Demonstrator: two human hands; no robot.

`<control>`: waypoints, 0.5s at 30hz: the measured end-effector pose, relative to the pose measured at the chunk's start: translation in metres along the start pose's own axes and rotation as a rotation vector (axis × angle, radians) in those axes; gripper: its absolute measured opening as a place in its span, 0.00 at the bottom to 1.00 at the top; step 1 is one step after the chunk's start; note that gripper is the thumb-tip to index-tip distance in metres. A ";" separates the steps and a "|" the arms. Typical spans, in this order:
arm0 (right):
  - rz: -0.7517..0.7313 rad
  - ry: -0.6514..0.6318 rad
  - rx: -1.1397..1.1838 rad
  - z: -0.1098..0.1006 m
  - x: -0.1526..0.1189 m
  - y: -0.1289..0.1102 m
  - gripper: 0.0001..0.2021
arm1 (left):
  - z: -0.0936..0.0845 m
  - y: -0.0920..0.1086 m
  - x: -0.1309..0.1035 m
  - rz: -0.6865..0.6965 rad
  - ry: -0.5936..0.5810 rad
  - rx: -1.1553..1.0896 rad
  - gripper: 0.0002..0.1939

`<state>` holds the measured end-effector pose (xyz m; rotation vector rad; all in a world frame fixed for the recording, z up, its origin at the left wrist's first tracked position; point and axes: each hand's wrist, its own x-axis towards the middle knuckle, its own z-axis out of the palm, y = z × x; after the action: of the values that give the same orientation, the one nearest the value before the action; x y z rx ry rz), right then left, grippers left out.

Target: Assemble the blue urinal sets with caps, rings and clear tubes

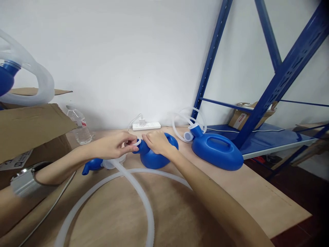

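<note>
Here, left fingertips (135, 148) pinch a white ring (139, 141) — right hand (157, 142) clasping blue bottle (154, 161) beneath.

Near the frame's centre, the left hand (119, 145) pinches a white ring (139, 142) at the mouth of a blue bottle (154, 162), while the right hand (157, 141) holds that bottle near its neck. A pale hose (148, 209) loops through the lower middle. A white power strip (151, 126) (one plug (142, 121) in it) lies above the hands.

Blue handled bottle (154, 162): looked smooth, glossy plastic
Translucent hose (144, 197): was finely ribbed plastic
Carton (33, 127): was matt cardboard
</note>
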<state>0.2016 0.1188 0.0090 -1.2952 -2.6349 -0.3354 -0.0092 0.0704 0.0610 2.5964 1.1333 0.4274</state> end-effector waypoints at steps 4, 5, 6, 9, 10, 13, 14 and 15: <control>-0.008 0.004 0.012 -0.002 -0.001 0.000 0.27 | -0.011 0.006 -0.009 -0.052 0.067 0.017 0.19; -0.007 0.006 0.015 -0.003 -0.002 -0.001 0.27 | -0.012 0.004 -0.013 -0.079 0.106 0.012 0.20; -0.005 0.006 0.019 -0.004 -0.003 -0.001 0.26 | -0.011 0.002 -0.016 -0.108 0.141 0.013 0.20; 0.002 0.009 0.041 -0.005 -0.003 -0.003 0.22 | 0.000 -0.008 -0.034 -0.195 0.169 0.057 0.22; 0.010 0.012 0.052 -0.005 -0.001 -0.004 0.21 | 0.007 -0.011 -0.043 -0.211 0.160 0.076 0.22; 0.055 0.043 0.109 -0.010 0.003 -0.003 0.21 | 0.028 -0.015 -0.077 -0.217 0.198 0.171 0.21; 0.074 0.062 0.137 -0.015 0.003 -0.003 0.22 | 0.036 -0.016 -0.090 -0.222 0.221 0.209 0.20; 0.085 0.088 0.172 -0.022 0.000 -0.002 0.23 | 0.042 -0.016 -0.103 -0.220 0.235 0.234 0.20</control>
<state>0.2013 0.1109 0.0301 -1.3003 -2.4664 -0.1452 -0.0710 -0.0009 -0.0001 2.6241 1.6180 0.5931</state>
